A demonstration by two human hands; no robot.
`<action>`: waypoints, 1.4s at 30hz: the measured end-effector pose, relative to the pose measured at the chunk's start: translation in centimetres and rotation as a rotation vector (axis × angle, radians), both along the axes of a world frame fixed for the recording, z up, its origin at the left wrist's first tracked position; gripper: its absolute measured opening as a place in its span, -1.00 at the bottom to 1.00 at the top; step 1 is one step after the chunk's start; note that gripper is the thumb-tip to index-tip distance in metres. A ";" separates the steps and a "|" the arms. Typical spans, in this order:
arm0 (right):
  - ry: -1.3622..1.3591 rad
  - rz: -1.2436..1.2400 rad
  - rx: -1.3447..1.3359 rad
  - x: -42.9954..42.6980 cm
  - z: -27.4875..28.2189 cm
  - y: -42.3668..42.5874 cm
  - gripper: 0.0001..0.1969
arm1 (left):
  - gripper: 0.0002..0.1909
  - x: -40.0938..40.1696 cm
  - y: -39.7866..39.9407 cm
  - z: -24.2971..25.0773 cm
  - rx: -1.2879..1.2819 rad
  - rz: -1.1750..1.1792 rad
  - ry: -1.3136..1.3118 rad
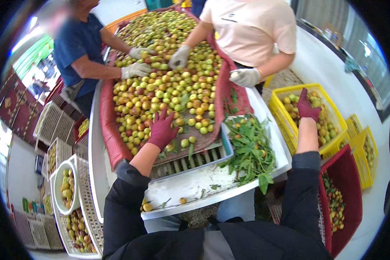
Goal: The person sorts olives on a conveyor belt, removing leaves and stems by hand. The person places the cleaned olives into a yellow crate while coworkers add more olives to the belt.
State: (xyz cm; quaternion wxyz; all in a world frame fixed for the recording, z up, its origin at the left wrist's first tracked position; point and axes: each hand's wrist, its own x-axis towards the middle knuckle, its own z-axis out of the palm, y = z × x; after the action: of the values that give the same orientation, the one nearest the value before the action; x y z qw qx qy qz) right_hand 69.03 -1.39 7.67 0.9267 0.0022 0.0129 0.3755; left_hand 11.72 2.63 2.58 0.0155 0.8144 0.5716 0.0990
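Note:
My left hand (163, 130), in a dark red glove, rests with spread fingers on the near part of a large heap of green and reddish jujube-like fruits (162, 87). The heap lies on a table lined with red padded cloth (108, 130). To the right, my right hand (308, 105), gloved alike, is over a yellow plastic crate (336, 144) holding more fruits. Its thumb and fingers are apart; whether a fruit is under the palm cannot be told. Between my arms a pile of green leafy twigs (250, 146) lies on the white table edge, beside a slatted grate (182, 164).
Two people in white gloves (136, 70) (247, 77) reach at the heap from left and right. White crates (81, 182) and a white bucket (57, 191) with fruits stand at left. A red-lined basket (349, 201) and smaller yellow crates (360, 162) are at right.

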 end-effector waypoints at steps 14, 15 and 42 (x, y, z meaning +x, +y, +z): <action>-2.124 -0.034 -0.689 -34.3 -10.5 7.1 -0.40 | -0.52 -3.7 -9.2 -1.8 -0.298 -0.535 -0.108; -2.234 0.140 -0.781 -35.1 -10.6 6.7 -0.35 | -0.58 -4.2 -9.1 -1.7 -0.325 -0.462 -0.240; -1.937 0.209 -0.594 -34.4 -12.4 7.4 -0.62 | -0.47 -4.9 -5.1 -2.6 -0.109 -0.383 -0.361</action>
State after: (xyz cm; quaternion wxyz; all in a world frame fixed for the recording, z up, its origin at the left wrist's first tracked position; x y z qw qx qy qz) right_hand 34.62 6.02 -4.68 0.4645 -0.5340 -0.6502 0.2764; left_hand 6.81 -2.49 0.02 0.1795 0.8749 0.3994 0.2070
